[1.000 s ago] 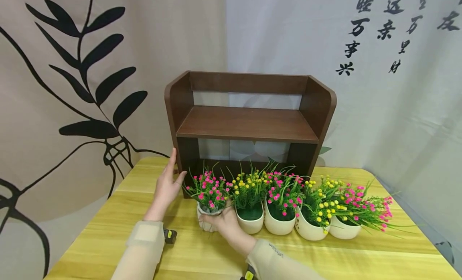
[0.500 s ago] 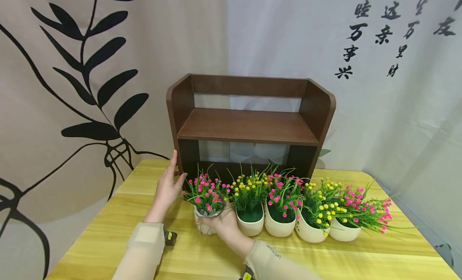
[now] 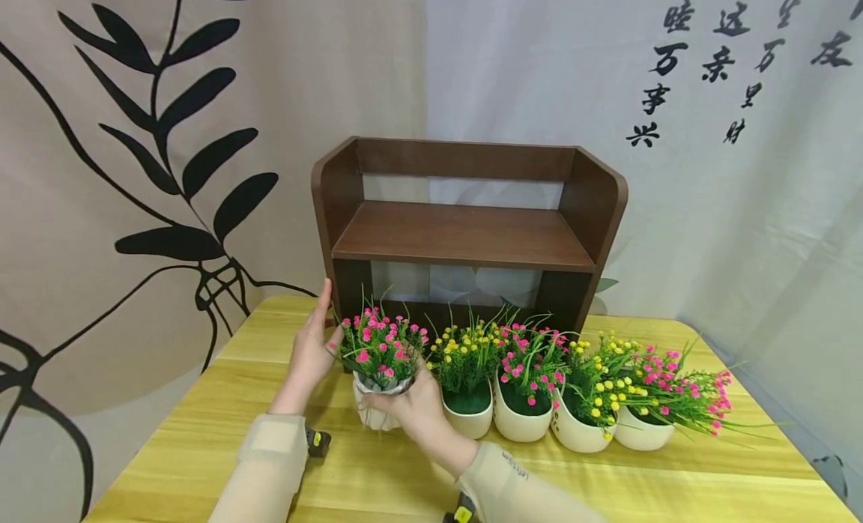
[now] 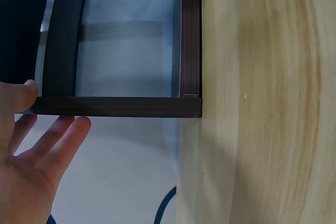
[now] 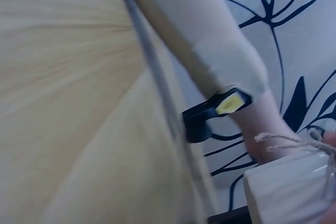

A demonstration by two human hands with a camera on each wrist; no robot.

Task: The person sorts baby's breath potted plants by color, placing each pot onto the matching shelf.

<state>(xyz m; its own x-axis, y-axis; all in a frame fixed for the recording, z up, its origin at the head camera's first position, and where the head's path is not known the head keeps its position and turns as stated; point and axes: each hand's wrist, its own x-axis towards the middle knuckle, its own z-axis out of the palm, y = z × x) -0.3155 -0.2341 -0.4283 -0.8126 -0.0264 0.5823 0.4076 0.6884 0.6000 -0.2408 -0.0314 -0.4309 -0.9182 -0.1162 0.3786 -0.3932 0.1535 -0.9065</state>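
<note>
A dark brown wooden shelf [image 3: 465, 231] stands at the back of the yellow table [image 3: 202, 448]. My left hand [image 3: 315, 349] lies flat, fingers straight, against the shelf's left side panel [image 4: 110, 106]. My right hand [image 3: 407, 404] grips a white ribbed pot [image 3: 372, 410] of pink flowers [image 3: 380, 347], lifted slightly and tilted, at the left end of a row. The pot's white ribbed wall [image 5: 289, 190] with twine shows in the right wrist view.
Several white pots with yellow and pink flowers [image 3: 539, 388] stand in a row in front of the shelf. Printed curtains [image 3: 168, 133] hang behind. The table's front edge lies near my sleeves [image 3: 270, 455].
My right hand has raised the pink-flower pot a little and drawn it left, away from the row. The left hand stays on the shelf's side.
</note>
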